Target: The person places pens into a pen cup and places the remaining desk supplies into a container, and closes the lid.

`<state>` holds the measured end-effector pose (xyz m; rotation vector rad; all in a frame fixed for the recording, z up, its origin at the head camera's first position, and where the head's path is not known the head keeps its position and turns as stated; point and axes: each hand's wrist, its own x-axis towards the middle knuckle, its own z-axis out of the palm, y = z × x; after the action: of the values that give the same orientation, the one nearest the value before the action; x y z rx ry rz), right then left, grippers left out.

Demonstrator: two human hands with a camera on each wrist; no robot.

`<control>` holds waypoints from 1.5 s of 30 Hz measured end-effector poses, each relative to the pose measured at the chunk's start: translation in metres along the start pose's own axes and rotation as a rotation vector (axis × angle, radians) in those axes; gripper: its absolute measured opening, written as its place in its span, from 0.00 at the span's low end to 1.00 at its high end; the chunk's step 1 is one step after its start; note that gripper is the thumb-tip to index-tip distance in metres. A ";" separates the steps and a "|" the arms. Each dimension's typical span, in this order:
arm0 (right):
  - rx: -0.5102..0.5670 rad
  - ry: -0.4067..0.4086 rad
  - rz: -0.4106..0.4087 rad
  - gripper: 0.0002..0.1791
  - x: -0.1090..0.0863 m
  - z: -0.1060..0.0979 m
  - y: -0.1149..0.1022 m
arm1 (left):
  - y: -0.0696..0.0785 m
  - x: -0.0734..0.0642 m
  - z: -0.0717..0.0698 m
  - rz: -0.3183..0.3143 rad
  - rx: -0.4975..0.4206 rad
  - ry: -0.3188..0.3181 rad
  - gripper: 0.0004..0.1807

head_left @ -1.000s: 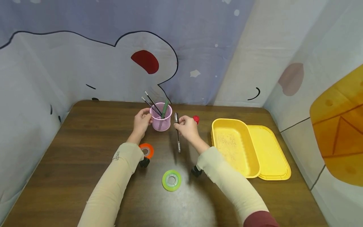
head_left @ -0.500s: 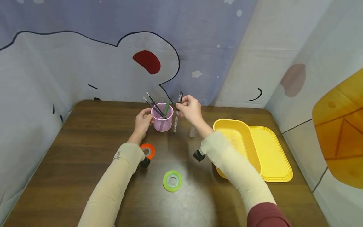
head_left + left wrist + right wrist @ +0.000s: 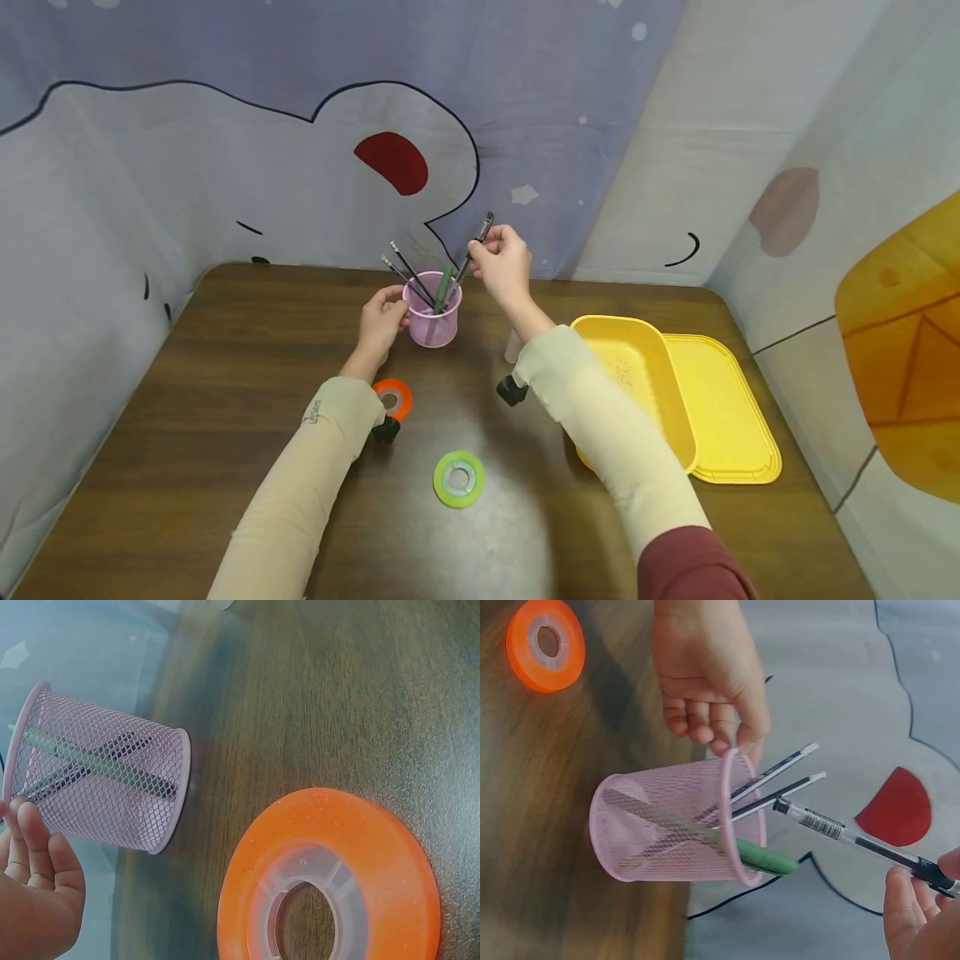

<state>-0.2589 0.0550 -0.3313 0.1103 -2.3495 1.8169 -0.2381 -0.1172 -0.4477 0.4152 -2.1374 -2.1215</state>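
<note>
A pink mesh pen cup (image 3: 433, 332) stands upright near the back of the table. Two dark pencils (image 3: 776, 771) and a green marker-like pen (image 3: 768, 859) lean inside it. My left hand (image 3: 378, 323) holds the cup by its rim, thumb and fingertips right at the edge. Between thumb and fingers, my right hand (image 3: 504, 265) pinches a clear-barrelled black pen (image 3: 855, 838) near its capped end. The pen slants down toward the cup, its lower end at the mouth in the head view.
An orange tape roll (image 3: 402, 400) lies by my left wrist, and a green tape roll (image 3: 442, 482) nearer the front. On the right sit a yellow tub (image 3: 681, 417) and its flat yellow lid (image 3: 723, 417). My right forearm partly hides a small pale cylinder (image 3: 513, 347).
My right hand has lifted the pen up and back, and its lower end has swung left to the cup's mouth. My left hand stays at the rim.
</note>
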 end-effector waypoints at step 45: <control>-0.145 -0.050 0.221 0.13 -0.011 0.033 0.071 | 0.001 -0.007 0.001 0.004 0.004 0.004 0.20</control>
<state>-0.2624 0.0406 -0.4093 -0.1295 -2.6102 1.7435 -0.2320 -0.1145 -0.4456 0.4138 -2.1390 -2.1130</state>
